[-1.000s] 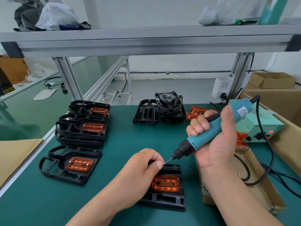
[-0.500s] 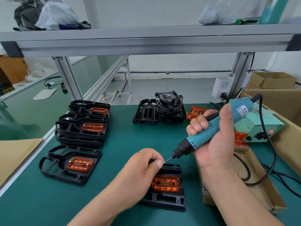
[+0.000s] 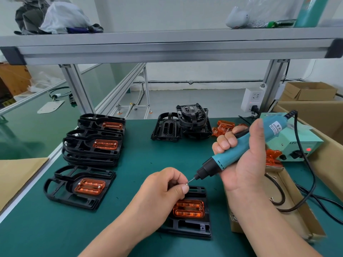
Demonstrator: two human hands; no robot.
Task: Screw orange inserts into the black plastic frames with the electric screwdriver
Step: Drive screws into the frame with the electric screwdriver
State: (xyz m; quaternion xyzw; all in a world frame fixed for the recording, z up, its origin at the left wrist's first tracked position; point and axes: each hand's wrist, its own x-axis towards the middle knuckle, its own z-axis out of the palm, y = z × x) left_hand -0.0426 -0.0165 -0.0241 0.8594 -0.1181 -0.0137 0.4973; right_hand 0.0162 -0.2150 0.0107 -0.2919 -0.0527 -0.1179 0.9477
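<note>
A black plastic frame [image 3: 187, 228] lies on the green mat at centre front with an orange insert [image 3: 189, 209] seated in it. My left hand [image 3: 163, 193] hovers over the frame's far-left corner and pinches a small screw [image 3: 187, 184] between thumb and forefinger. My right hand [image 3: 243, 160] grips the teal electric screwdriver [image 3: 239, 147], tilted down to the left. Its bit tip [image 3: 191, 180] touches the screw.
Frames with orange inserts lie stacked at left [image 3: 92, 147], and one set lies alone [image 3: 79, 186]. Bare black frames [image 3: 181, 125] and loose orange inserts [image 3: 222, 127] sit at the back. A cardboard box [image 3: 285, 210], the power unit [image 3: 293, 143] and the screwdriver's cable [image 3: 311, 182] fill the right.
The screwdriver's rear end has shifted slightly up and right. Both hands otherwise stay where they were, bit tip at the screw.
</note>
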